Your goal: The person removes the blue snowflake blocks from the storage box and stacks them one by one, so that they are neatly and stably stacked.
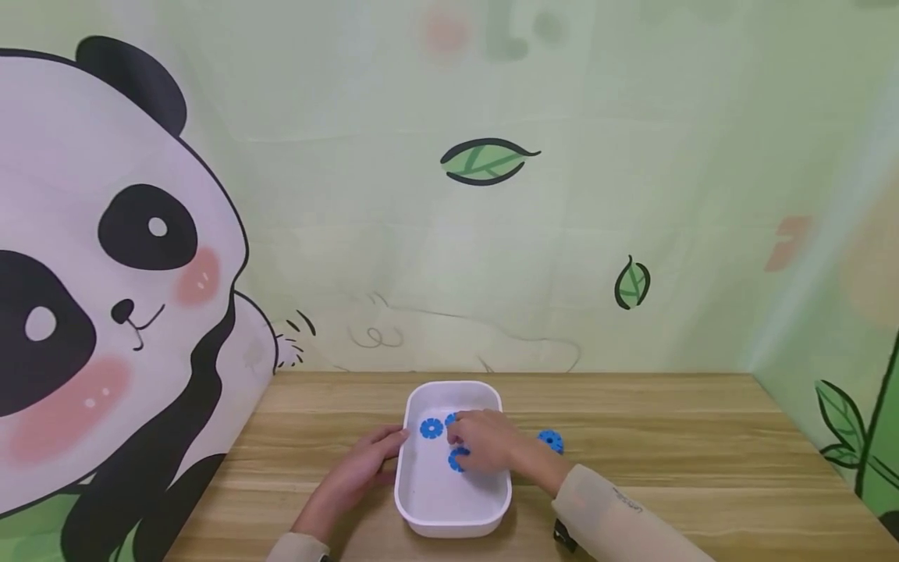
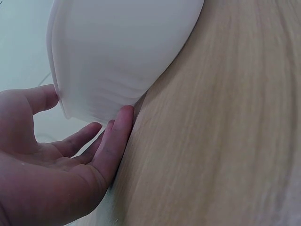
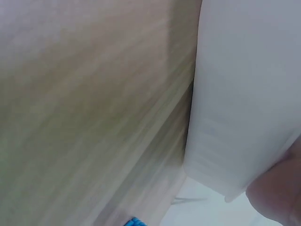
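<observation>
A white rectangular tub [image 1: 453, 499] with rounded corners stands on the wooden table. Inside it lie blue snowflake-shaped discs: one disc [image 1: 431, 428] at the left is fully in sight, while another disc [image 1: 452, 419] and a lower disc [image 1: 458, 460] are partly covered by my right hand [image 1: 485, 441]. That hand reaches over the tub's right wall with bent fingers; whether they pinch a disc is hidden. My left hand [image 1: 368, 460] touches the tub's left side. In the left wrist view its thumb [image 2: 44, 98] meets the rim and its fingers [image 2: 115, 132] extend along the lower wall.
To the right of the tub, partly behind the right forearm, a blue snowflake-shaped piece [image 1: 551, 441] lies on the table [image 1: 667, 445]. A small black object [image 1: 564, 537] shows beside the right sleeve. A panda-printed cloth [image 1: 393, 234] hangs behind the table.
</observation>
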Tool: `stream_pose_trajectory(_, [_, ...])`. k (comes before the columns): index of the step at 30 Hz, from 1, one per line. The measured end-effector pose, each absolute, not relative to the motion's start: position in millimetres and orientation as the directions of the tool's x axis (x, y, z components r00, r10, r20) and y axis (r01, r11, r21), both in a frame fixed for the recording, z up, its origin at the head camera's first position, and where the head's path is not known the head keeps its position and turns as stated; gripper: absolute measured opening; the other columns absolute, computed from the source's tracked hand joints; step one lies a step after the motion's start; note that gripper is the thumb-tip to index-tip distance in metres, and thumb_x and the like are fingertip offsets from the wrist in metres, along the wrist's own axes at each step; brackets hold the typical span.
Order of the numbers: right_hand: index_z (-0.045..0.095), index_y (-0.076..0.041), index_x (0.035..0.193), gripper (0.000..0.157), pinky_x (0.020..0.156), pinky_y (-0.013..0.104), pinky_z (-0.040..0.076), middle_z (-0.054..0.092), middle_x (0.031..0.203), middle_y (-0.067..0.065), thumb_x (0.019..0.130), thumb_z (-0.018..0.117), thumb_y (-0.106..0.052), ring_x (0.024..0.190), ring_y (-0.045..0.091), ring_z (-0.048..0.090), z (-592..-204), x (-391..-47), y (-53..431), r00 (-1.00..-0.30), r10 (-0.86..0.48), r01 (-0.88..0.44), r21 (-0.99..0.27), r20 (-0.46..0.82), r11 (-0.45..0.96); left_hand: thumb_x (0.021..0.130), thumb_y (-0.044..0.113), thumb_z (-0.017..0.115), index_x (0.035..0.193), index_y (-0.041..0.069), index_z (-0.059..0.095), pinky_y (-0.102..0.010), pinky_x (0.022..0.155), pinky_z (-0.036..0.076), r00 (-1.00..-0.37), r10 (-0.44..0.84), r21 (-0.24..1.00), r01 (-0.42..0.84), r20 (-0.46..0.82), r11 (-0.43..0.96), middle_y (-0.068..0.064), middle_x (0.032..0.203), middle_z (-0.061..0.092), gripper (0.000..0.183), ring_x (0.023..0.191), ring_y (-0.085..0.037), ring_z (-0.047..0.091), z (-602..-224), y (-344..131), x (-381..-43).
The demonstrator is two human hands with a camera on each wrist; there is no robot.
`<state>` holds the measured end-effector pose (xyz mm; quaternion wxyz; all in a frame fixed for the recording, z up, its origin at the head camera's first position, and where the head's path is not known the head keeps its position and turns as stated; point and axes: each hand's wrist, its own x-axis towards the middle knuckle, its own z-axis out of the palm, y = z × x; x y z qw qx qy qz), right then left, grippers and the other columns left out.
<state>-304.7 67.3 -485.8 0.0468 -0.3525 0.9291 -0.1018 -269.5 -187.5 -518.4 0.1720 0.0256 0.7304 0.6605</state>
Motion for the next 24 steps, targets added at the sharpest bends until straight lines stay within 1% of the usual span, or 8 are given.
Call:
stream_pose_trajectory(3, [0.078,-0.018,0.114,0.028,0.094,0.035,0.052,0.066,0.101,-0.009,0.091,0.085,-0.032,0.090,0.007,0.057,-484.7,-305.8,69.2,-0.735,-0.677,-0.653,-0.230,-0.039,0.722,0.111,0.041,0.054,0.155,-0.007,0.043,-0.053,0.103,0.056,-0.941,0.262,0.974,-0.189,-0.216,0.124,-0.029,0.152,0.052,0.066,0.140,-0.045,0.052,-519.1,-186.9,-268.6])
stream_pose_trajectory(5, [0.078,-0.017,0.116,0.031,0.097,0.036,0.052,0.066,0.104,-0.009,0.089,0.087,-0.031,0.091,0.008,0.057,-482.4,-305.9,70.1,-0.730,-0.681,-0.653,-0.235,-0.061,0.720,0.111,0.041,0.054,0.155,-0.007,0.043,-0.053,0.104,0.056,-0.941,0.262,0.974,-0.188,-0.215,0.123,-0.030,0.152,0.051,0.066,0.140,-0.045,0.052,-519.1,-186.5,-268.4])
stream_pose_trajectory(10, [0.078,-0.019,0.117,0.030,0.101,0.038,0.052,0.067,0.107,-0.008,0.090,0.087,-0.028,0.093,0.009,0.057,-477.9,-305.4,70.1,-0.729,-0.678,-0.649,-0.220,-0.097,0.728,0.110,0.045,0.055,0.156,-0.006,0.042,-0.053,0.104,0.056,-0.940,0.256,0.971,-0.199,-0.227,0.131,-0.029,0.153,0.051,0.071,0.140,-0.044,0.051,-518.0,-185.6,-269.0])
stream_pose_trajectory(15, [0.075,-0.021,0.112,0.026,0.096,0.036,0.052,0.063,0.105,-0.008,0.090,0.086,-0.029,0.093,0.010,0.054,-478.7,-304.0,68.8,-0.738,-0.667,-0.640,-0.208,-0.104,0.740,0.109,0.046,0.056,0.156,-0.006,0.043,-0.053,0.104,0.056,-0.940,0.253,0.971,-0.201,-0.229,0.131,-0.028,0.153,0.051,0.071,0.140,-0.044,0.051,-518.5,-185.3,-268.9])
stream_pose_trajectory(19, [0.070,-0.023,0.106,0.024,0.090,0.033,0.051,0.060,0.104,-0.008,0.090,0.086,-0.030,0.092,0.011,0.053,-479.7,-304.9,68.3,-0.737,-0.670,-0.645,-0.201,-0.092,0.737,0.111,0.041,0.054,0.155,-0.007,0.042,-0.053,0.104,0.056,-0.943,0.251,0.974,-0.195,-0.218,0.115,-0.029,0.152,0.051,0.066,0.140,-0.044,0.051,-519.2,-185.5,-268.8])
stream_pose_trajectory(24, [0.066,-0.025,0.105,0.024,0.086,0.031,0.051,0.058,0.101,-0.009,0.091,0.085,-0.030,0.088,0.010,0.053,-480.5,-305.7,67.1,-0.739,-0.667,-0.642,-0.204,-0.092,0.739,0.112,0.036,0.052,0.155,-0.009,0.041,-0.053,0.104,0.056,-0.944,0.253,0.976,-0.193,-0.213,0.103,-0.031,0.152,0.051,0.063,0.141,-0.045,0.050,-519.5,-185.6,-269.0])
